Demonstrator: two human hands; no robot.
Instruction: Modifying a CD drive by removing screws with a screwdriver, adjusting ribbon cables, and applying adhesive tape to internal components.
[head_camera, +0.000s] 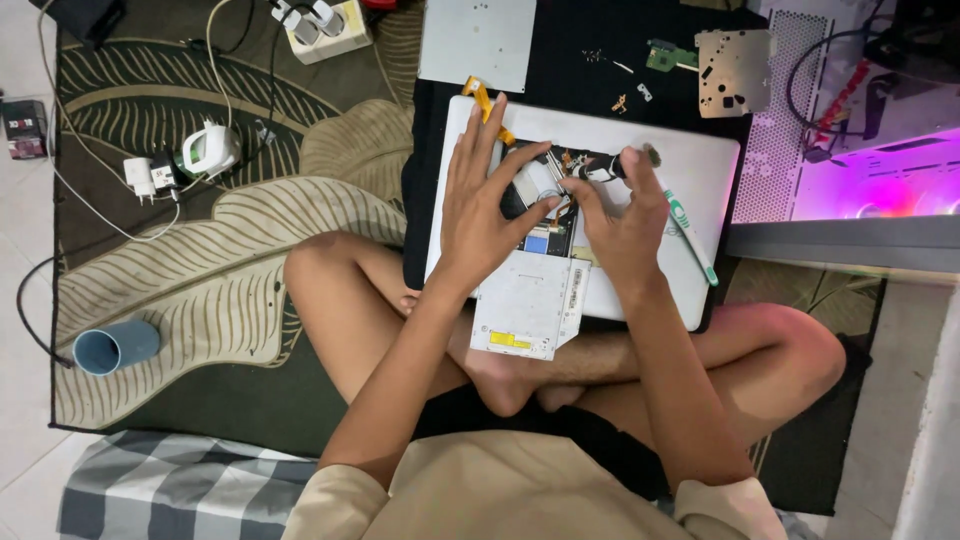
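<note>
The left hand (480, 205) spreads flat, steadying the opened white laptop (690, 160) on the lap. Just beside it, the right hand (625, 225) has its grip clamped on a screwdriver (610, 168), tip into the innards. Beyond lie loose metal plates (735, 70).

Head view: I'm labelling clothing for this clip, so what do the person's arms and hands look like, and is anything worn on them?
Both arms are bare from wrist to upper arm. The left hand and right hand show no gloves, rings, watch or bands. Short beige sleeves cover only the shoulders, part of a plain beige shirt.
</note>
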